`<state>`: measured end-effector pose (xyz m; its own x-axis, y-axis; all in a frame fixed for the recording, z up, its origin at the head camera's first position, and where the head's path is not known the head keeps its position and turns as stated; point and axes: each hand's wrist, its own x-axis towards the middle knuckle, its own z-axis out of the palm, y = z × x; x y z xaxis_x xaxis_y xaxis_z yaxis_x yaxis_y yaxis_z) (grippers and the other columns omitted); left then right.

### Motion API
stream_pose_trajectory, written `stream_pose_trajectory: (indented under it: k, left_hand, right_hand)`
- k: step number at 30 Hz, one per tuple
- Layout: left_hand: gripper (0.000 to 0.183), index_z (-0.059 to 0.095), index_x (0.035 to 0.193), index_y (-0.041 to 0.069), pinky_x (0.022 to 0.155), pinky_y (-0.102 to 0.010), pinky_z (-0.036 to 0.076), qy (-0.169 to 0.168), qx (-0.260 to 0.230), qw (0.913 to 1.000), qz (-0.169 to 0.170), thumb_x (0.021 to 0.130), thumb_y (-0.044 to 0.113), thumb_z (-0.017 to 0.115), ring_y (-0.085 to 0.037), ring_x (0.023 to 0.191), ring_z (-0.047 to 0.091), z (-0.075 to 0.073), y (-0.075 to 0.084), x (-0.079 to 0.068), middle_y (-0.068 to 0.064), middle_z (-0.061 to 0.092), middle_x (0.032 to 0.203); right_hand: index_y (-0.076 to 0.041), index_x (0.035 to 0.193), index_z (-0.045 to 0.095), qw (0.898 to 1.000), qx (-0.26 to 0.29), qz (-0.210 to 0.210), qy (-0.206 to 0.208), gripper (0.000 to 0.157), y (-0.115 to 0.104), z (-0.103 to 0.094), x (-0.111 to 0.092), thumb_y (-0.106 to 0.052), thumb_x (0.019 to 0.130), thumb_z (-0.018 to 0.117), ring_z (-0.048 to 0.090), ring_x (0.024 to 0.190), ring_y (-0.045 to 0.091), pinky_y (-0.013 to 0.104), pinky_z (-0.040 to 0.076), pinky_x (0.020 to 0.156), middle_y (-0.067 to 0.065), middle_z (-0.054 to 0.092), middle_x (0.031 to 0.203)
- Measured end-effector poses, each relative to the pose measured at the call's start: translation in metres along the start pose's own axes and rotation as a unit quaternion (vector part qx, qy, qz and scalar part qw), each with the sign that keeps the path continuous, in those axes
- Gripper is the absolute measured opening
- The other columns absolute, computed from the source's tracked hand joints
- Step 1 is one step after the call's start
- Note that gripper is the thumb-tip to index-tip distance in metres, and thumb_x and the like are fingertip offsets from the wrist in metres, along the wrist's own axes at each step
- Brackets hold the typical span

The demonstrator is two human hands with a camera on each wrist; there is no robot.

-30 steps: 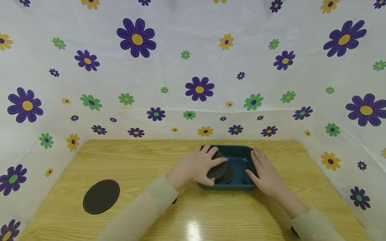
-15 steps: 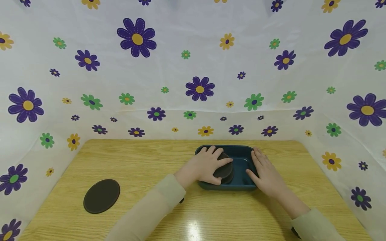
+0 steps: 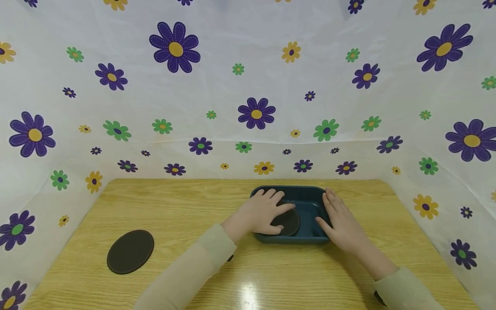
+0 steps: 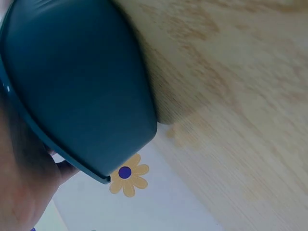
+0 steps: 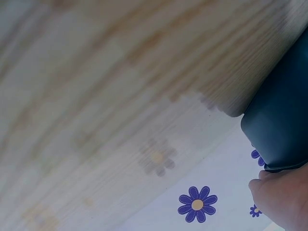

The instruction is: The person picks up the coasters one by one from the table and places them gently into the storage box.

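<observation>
In the head view, a dark blue-green rectangular bin stands on the table toward the back. Inside its left half lies a round black coaster, partly covered by my left hand. That hand's fingers are spread over the coaster and the bin's left side, thumb near the front rim. At the bin's right end rests my right hand, its fingers straight along the rim and thumb reaching inside. Another round black coaster lies flat on the table at left. The left wrist view shows the bin's outer wall beside the hand.
The wood-grain table is enclosed at the back and sides by white cloth printed with flowers. A light reflection shows near the front of the table.
A coaster held tilted in my left hand has come down onto another in the bin; now one lies flat there. The left hand went right, then slightly back left. The right hand stayed.
</observation>
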<state>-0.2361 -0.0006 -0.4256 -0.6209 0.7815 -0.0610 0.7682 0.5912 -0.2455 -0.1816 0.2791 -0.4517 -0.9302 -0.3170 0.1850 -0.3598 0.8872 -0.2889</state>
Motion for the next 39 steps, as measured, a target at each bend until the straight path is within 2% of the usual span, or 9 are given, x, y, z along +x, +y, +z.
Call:
stream_pose_trajectory:
  k: [6,11,19,25,33,36,39]
  left_hand:
    - [0.068,0.035,0.166,0.037,0.12,-0.048,0.044,0.001,-0.005,1.0,-0.001,0.104,0.062,0.05,-0.026,0.149,0.044,0.0,-0.003,-0.007,-0.005,0.043,0.164]
    - [0.068,0.036,0.166,0.035,0.119,-0.047,0.044,0.015,-0.014,0.9998,0.007,0.105,0.06,0.051,-0.027,0.149,0.044,0.001,-0.006,-0.015,-0.005,0.044,0.163]
    - [0.067,0.038,0.165,0.031,0.122,-0.048,0.043,0.033,-0.031,0.9989,0.012,0.105,0.055,0.053,-0.027,0.149,0.044,-0.006,-0.009,-0.031,-0.007,0.046,0.162]
    - [0.066,0.04,0.164,0.03,0.121,-0.048,0.044,0.049,-0.029,0.9983,0.014,0.104,0.054,0.055,-0.027,0.148,0.046,-0.008,-0.011,-0.047,-0.008,0.046,0.161]
    - [0.068,0.04,0.164,0.029,0.12,-0.05,0.044,0.066,-0.038,0.9971,0.002,0.104,0.054,0.057,-0.03,0.149,0.045,-0.001,-0.016,-0.071,-0.01,0.045,0.162]
    - [0.068,0.041,0.164,0.028,0.12,-0.053,0.044,0.073,-0.051,0.996,-0.01,0.103,0.053,0.058,-0.033,0.15,0.045,0.002,-0.019,-0.083,-0.012,0.045,0.163]
    - [0.068,0.043,0.163,0.026,0.12,-0.055,0.044,0.075,-0.071,0.9944,-0.022,0.102,0.051,0.062,-0.034,0.151,0.045,0.006,-0.022,-0.095,-0.014,0.045,0.164]
  right_hand:
    - [0.015,0.16,0.029,1.0,-0.001,0.003,-0.007,0.077,-0.001,-0.001,0.001,-0.035,0.108,0.058,0.021,0.161,0.049,0.056,0.017,0.133,0.031,0.02,0.173]
    - [0.015,0.16,0.03,1.0,0.001,0.004,-0.009,0.077,-0.003,-0.003,0.0,-0.033,0.107,0.059,0.021,0.161,0.049,0.057,0.019,0.132,0.031,0.02,0.173]
    - [0.015,0.16,0.03,1.0,0.005,0.002,-0.005,0.077,-0.002,-0.003,-0.002,-0.033,0.107,0.059,0.021,0.161,0.049,0.053,0.016,0.134,0.031,0.02,0.173]
    - [0.015,0.16,0.029,1.0,-0.001,0.002,-0.005,0.077,-0.001,-0.002,-0.001,-0.034,0.108,0.058,0.021,0.161,0.049,0.052,0.014,0.135,0.031,0.021,0.173]
    - [0.015,0.16,0.03,1.0,0.002,-0.004,0.008,0.076,0.001,0.002,-0.003,-0.033,0.108,0.058,0.023,0.16,0.05,0.04,0.004,0.136,0.032,0.022,0.172]
    - [0.015,0.16,0.03,1.0,0.006,-0.004,0.009,0.077,0.0,0.001,-0.003,-0.034,0.108,0.058,0.022,0.16,0.05,0.042,0.005,0.136,0.032,0.022,0.172]
    - [0.014,0.161,0.029,1.0,0.009,0.0,0.003,0.077,0.0,-0.001,-0.002,-0.034,0.108,0.059,0.021,0.161,0.049,0.049,0.011,0.136,0.031,0.021,0.173]
